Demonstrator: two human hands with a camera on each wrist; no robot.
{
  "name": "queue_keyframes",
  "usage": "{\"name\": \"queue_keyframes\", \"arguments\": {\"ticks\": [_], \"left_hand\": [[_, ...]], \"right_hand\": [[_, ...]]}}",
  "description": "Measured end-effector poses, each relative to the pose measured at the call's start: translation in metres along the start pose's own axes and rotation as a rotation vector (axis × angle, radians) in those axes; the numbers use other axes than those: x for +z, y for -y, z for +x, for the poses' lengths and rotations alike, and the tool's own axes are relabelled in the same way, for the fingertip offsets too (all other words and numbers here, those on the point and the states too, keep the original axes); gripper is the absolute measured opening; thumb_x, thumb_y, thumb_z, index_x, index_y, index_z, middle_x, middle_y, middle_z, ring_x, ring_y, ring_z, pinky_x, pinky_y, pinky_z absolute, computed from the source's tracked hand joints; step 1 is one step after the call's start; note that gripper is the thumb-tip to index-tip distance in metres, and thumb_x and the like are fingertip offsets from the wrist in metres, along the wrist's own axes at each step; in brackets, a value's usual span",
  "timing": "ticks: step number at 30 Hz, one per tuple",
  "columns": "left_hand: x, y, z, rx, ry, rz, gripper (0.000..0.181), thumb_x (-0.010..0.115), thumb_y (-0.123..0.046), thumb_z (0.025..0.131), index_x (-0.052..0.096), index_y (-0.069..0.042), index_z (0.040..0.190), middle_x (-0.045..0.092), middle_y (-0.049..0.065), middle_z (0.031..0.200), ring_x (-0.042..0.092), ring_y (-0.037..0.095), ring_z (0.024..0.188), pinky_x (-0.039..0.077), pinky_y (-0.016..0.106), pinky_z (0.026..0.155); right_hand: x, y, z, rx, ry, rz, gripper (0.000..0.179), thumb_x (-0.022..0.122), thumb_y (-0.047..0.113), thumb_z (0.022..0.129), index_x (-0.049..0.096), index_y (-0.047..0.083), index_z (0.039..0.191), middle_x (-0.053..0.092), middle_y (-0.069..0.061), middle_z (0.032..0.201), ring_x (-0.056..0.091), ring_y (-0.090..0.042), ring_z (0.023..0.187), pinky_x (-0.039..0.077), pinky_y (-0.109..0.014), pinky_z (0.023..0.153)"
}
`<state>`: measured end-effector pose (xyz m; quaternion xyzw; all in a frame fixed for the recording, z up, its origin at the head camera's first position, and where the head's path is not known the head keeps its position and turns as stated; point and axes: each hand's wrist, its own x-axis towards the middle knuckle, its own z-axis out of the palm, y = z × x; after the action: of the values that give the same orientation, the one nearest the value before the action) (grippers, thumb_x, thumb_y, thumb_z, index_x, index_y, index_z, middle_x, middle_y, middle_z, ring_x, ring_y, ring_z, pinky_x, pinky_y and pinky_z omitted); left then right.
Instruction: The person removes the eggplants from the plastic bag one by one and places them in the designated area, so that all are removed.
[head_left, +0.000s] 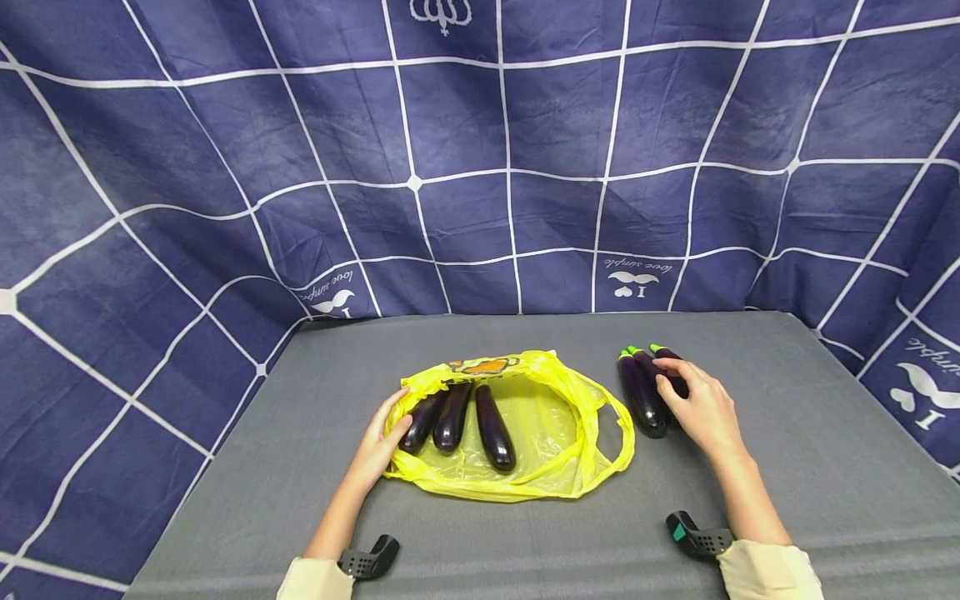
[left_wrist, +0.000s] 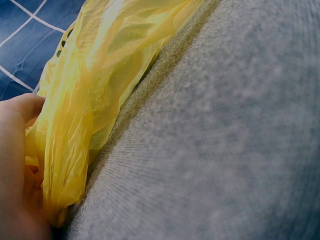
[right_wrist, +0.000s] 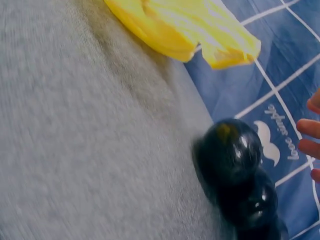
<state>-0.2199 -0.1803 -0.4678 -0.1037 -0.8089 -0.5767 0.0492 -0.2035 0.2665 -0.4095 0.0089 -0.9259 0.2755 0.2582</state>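
Observation:
A yellow plastic bag (head_left: 510, 492) lies on its base with its mouth spread wide. Three dark purple eggplants (head_left: 495, 429) are inside it, toward its left half. My left hand (head_left: 373, 443) holds the bag's left side, with the thumb at the rim and the fingers partly hidden behind the plastic (left_wrist: 67, 150). To the right of the bag, three more eggplants (head_left: 639, 392) lie side by side, green stem ends pointing away from me. Over the rightmost of them hovers my right hand (head_left: 703, 408), fingers spread and slightly bent. In the right wrist view its fingertips appear apart from the eggplants' rounded ends (right_wrist: 232, 152).
A grey cloth-covered table (head_left: 300, 433) carries everything. Blue curtains (head_left: 555, 208) with white grid lines hang behind it and at both sides. The bag's handle loop (head_left: 626, 446) reaches out toward the eggplants on the right. Black wrist devices (head_left: 371, 558) sit on both wrists.

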Motion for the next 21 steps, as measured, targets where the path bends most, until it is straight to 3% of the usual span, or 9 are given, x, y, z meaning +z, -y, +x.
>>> {"name": "queue_keyframes", "arguments": {"ticks": [8, 21], "left_hand": [[0.0, -0.001, 0.0, 0.011, -0.004, 0.012, 0.046, 0.05, -0.022, 0.093, 0.038, -0.014, 0.137, 0.035, 0.011, 0.144, 0.023, 0.025, 0.135, 0.015, 0.049, 0.11], [0.0, -0.001, 0.0, 0.01, -0.004, 0.0, 0.046, 0.05, -0.021, 0.093, 0.038, -0.013, 0.137, 0.036, 0.01, 0.144, 0.025, 0.024, 0.135, 0.015, 0.043, 0.109]], "right_hand": [[0.007, 0.015, -0.001, -0.06, -0.02, -0.007, 0.025, 0.056, 0.02, 0.087, 0.061, 0.015, 0.111, 0.064, -0.012, 0.108, 0.054, -0.039, 0.102, 0.038, -0.055, 0.086], [0.019, 0.036, -0.004, -0.21, -0.116, 0.012, 0.025, 0.063, 0.015, 0.082, 0.064, 0.012, 0.107, 0.067, -0.008, 0.095, 0.06, -0.025, 0.09, 0.04, -0.043, 0.086]]}}
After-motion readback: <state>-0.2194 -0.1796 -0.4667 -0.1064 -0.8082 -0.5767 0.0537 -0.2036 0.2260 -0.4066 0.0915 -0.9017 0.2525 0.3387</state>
